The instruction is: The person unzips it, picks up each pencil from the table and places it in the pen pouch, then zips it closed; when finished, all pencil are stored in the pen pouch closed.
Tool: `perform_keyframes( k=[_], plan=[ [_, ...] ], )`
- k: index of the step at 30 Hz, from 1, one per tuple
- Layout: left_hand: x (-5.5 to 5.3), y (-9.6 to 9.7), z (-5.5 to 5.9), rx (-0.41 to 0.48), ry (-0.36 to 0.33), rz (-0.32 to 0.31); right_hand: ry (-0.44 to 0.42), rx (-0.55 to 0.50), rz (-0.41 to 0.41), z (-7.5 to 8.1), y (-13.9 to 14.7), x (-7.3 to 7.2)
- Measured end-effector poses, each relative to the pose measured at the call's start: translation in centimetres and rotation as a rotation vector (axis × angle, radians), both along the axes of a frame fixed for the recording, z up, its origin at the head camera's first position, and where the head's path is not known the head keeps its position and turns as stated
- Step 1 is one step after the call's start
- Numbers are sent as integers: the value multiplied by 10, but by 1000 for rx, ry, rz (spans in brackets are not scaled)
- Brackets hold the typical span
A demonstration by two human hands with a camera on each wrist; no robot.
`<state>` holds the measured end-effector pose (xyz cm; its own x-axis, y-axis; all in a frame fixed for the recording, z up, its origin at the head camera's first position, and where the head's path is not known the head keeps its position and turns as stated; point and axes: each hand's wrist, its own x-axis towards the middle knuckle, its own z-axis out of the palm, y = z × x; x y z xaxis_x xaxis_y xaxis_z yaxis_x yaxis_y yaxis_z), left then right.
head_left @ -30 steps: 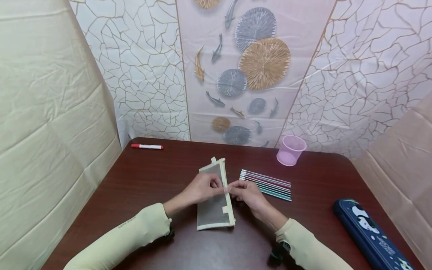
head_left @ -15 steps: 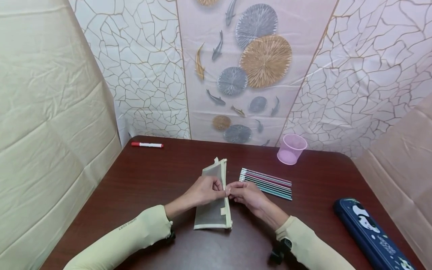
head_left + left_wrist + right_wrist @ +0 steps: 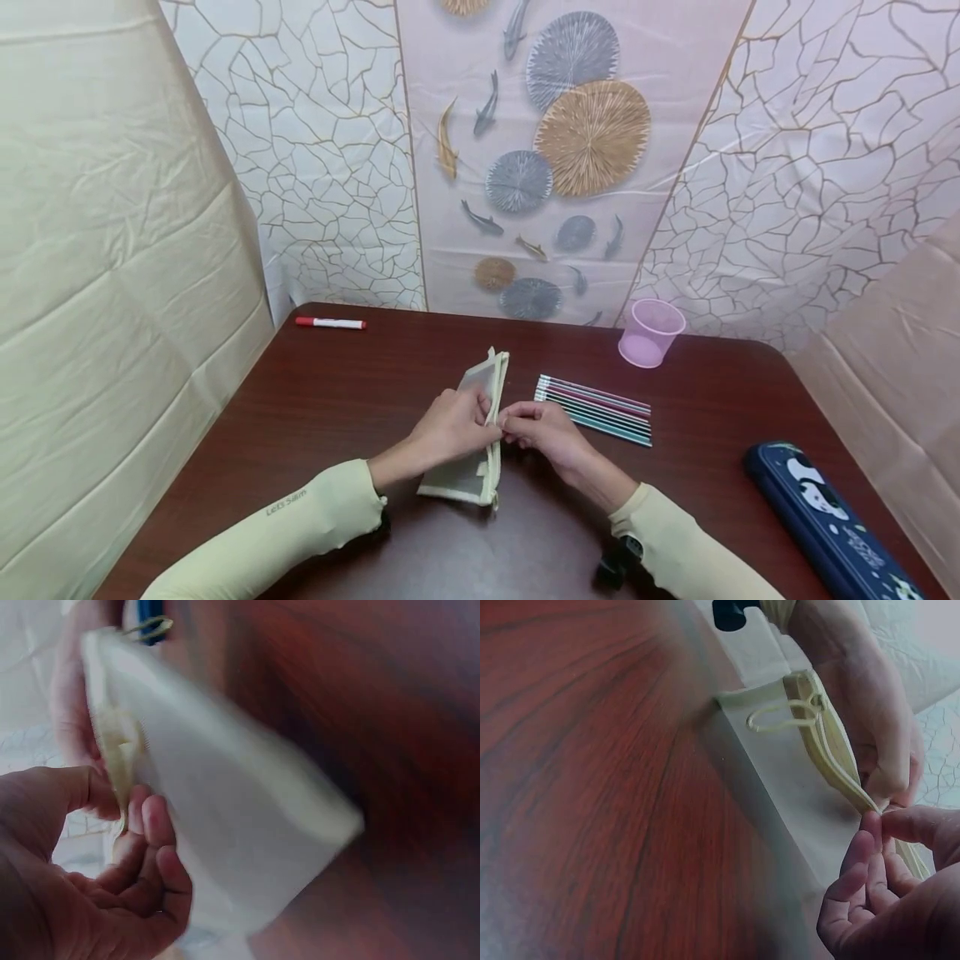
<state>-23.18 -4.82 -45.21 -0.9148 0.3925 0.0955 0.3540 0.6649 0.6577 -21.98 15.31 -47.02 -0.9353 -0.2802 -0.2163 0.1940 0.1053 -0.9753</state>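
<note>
- Pouch (image 3: 453, 480) is partly hidden by the left hand (image 3: 450, 428), blurred in the left wrist view
- Cream edge (image 3: 829, 759) is pinched by the fingertips (image 3: 870, 823) of left hand and right hand (image 3: 549, 433), over the table (image 3: 375, 375)

Pale yellow sleeves (image 3: 322, 512), dark lettering (image 3: 287, 502)

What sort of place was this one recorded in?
Probably a makeshift tabletop recording booth: a patterned backdrop hangs behind the dark brown table, and plain beige cloth flanks it on both sides.
</note>
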Motion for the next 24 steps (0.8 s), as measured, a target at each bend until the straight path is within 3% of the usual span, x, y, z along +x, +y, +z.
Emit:
perform_keyframes(
  k=[5, 13, 19, 24],
  plan=[
    [-2, -4, 3, -90, 187, 4, 37, 33, -13, 0, -2, -1],
    [-4, -17, 26, -192, 343, -5, 118, 162, -38, -1, 3, 0],
    [-6, -28, 49, -302, 331, -9, 161, 241, -55, 0, 9, 0],
    [-7, -38, 56, -349, 241, -19, 146, 277, -43, -1, 16, -2]
  ],
)
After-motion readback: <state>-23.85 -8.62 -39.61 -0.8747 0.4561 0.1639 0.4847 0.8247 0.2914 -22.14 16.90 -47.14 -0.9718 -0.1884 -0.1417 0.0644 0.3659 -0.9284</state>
